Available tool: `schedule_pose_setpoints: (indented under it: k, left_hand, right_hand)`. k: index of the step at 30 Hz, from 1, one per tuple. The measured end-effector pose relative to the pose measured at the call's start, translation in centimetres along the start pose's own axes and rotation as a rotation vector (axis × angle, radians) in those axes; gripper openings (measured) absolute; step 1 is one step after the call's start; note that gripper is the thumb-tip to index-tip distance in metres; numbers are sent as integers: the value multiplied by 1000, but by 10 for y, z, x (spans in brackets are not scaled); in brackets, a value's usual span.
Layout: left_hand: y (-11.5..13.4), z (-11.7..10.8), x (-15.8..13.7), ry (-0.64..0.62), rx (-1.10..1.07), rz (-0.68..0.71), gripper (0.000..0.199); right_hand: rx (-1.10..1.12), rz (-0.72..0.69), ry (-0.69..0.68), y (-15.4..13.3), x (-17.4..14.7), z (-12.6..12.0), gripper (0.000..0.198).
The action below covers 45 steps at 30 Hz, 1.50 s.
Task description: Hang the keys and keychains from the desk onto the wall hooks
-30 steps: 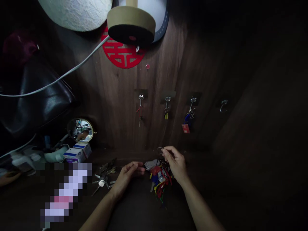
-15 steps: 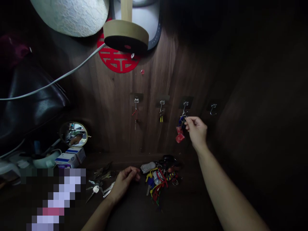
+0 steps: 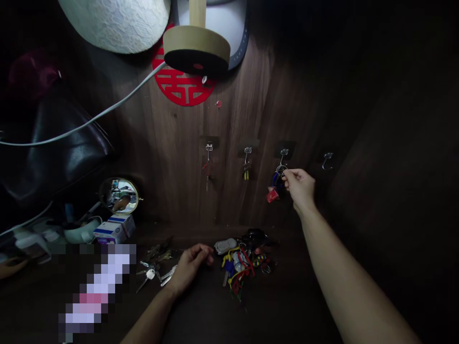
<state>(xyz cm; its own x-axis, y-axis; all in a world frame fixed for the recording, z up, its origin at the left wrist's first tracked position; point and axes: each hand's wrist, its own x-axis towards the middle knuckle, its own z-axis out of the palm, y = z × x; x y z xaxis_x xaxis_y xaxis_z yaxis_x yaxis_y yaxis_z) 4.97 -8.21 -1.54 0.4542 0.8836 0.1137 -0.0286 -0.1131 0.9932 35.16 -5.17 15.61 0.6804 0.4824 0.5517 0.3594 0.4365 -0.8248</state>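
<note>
My right hand [image 3: 301, 188] pinches a bunch of keys [image 3: 277, 179] by its metal ring, right at the third wall hook [image 3: 284, 154]. Blue pieces and a red tag [image 3: 272, 195] dangle from the bunch. Whether the ring is over the hook's tip, I cannot tell. Low on the dark wooden surface, my left hand [image 3: 195, 262] rests with loosely curled fingers and nothing visible in them. Just right of its fingertips lies a pile of keys [image 3: 238, 263] with coloured cords and a grey fob. Loose metal keys [image 3: 150, 274] lie to its left.
Left along the wall are a hook with a red-corded key [image 3: 207, 165] and a hook with a yellow-tagged key [image 3: 245, 173]. A bare hook [image 3: 327, 161] is at the right. A round mirror [image 3: 122, 196], small boxes [image 3: 114, 229] and a black bag [image 3: 57, 143] occupy the left.
The view has shifted slightly. My right hand has moved up a little against the third hook, and the ring now shows more clearly there. The left hand stays beside the pile.
</note>
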Motion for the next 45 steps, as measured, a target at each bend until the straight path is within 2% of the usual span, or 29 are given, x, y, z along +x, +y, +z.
schedule_pose_setpoints:
  k: [7,13,21,28,35,40,45]
  left_hand:
    - [-4,-1,0,5,-6,7,40]
    - [-3,-1,-1,9,14,12,39]
    - [-4,-1,-2,2,35,21,38]
    - [-2,1,-4,8,48,27,37]
    - [-3,2,-5,-6,130,26,37]
    - [-2,2,-8,-15,269,44,36]
    - [1,4,-13,-52,374,52,36]
  right_hand:
    - [5,13,-6,8,-15,-6,22]
    - [-14,60,-31,24,-43,-16,24]
    - [-83,151,-200,60,-100,-26,33]
    - [-108,280,-349,75,-151,-17,37]
    - [-290,82,-448,96,-166,-17,30]
    - [-437,-27,-544,101,-167,-20,22]
    - [-690,-242,-533,104,-165,-25,22]
